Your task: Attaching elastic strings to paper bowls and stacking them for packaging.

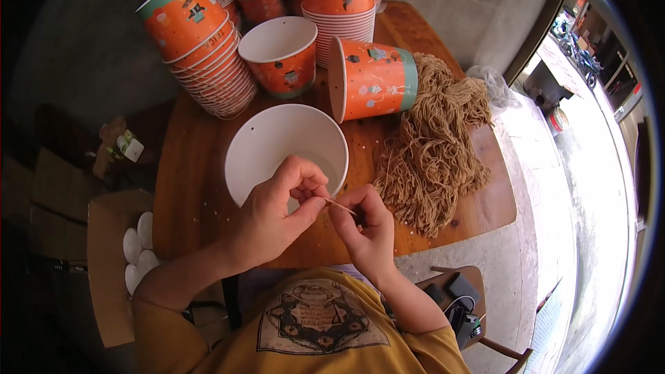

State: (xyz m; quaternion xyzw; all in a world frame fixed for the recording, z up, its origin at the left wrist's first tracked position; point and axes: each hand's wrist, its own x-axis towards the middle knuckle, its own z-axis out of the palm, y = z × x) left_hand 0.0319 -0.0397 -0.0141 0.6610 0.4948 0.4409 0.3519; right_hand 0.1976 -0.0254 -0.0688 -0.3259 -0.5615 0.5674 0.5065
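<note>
Both hands meet over the near rim of a white-lined paper bucket [253, 149] whose open mouth faces up at me. Thumb and finger of my left hand [273, 211] pinch one end of a thin brown cord [339, 205]. My right hand [366, 232] is closed on the same cord a short way to the right. What the curled fingers cover is hidden. Just right of the hands lies a big tangled bundle of brown cords [443, 159]. An orange paper bucket [374, 82] with a green band rests on its side against the bundle; a small hole shows in its base or inner wall.
Another orange bucket [280, 62] stands behind, between a leaning stack [201, 48] and an upright stack [339, 28]. A clear plastic bag [493, 88] lies at the wooden table's [485, 197] right edge. A cardboard box [107, 263] holding white round pieces is at left; a chair [474, 280] with electronics at right.
</note>
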